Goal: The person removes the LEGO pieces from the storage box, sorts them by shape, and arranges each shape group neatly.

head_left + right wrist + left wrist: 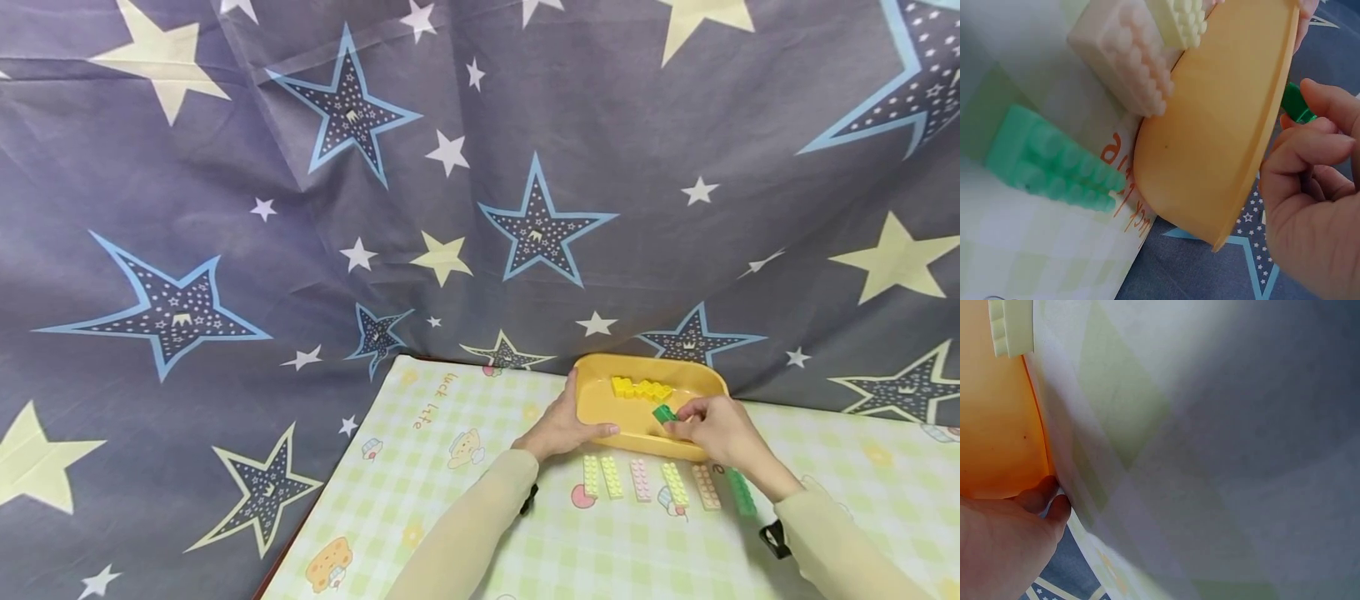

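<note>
A yellow plastic tray [637, 442] stands at the back of the table. My left hand [561, 423] grips its left end, thumb along the front rim and fingers at the outer side; in the left wrist view the fingertips [1057, 509] lie right by the tray's wall [997, 425]. My right hand [712, 425] reaches over the tray's right front rim and pinches a small green building brick [664, 414] between thumb and fingers. The right wrist view shows only part of this brick [1297, 103] beyond the rim. Several yellow bricks [641, 389] lie at the back inside the tray.
In front of the tray, a row of long studded bricks lies on the checked tablecloth [450, 517]: pale yellow [590, 477], pink [640, 480], peach [706, 487] and green [741, 492] ones. A dark star-printed curtain [420, 208] hangs directly behind the table.
</note>
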### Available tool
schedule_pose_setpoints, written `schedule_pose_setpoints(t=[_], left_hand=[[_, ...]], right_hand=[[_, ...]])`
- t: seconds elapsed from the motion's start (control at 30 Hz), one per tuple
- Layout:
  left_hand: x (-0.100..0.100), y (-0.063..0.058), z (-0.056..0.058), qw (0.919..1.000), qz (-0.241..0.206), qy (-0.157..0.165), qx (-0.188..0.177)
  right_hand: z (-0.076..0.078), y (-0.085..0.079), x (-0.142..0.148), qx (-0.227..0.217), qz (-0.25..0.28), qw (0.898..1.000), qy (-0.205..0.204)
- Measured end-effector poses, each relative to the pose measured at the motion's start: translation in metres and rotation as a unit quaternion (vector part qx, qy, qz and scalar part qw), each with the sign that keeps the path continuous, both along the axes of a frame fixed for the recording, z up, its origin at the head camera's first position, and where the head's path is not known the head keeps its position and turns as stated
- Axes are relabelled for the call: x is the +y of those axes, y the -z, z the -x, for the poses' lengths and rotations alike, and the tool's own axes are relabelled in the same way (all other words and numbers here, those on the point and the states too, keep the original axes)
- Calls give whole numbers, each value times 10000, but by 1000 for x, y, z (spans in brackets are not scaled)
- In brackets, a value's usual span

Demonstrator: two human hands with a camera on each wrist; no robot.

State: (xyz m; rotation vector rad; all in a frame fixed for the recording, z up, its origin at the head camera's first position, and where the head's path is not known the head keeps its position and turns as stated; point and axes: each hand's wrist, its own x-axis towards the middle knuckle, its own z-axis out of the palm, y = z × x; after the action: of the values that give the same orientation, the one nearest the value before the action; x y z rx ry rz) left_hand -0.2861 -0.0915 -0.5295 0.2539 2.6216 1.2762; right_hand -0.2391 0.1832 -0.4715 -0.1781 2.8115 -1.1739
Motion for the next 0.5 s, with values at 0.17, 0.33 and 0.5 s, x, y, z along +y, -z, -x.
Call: schedule_pose_setpoints(t=[0.17,0.33,0.5], left_hand=[[0,-1,0,10000,43,-28,-54],[0,0,0,10000,33,-18,-59],[-1,-1,-1,10000,-12,38,-15]], right_hand=[[-11,-3,-2,-59,85,9999,52],[-21,-5,-5,18,36,10000,49],[-28,-7,-8,6,30,10000,73]])
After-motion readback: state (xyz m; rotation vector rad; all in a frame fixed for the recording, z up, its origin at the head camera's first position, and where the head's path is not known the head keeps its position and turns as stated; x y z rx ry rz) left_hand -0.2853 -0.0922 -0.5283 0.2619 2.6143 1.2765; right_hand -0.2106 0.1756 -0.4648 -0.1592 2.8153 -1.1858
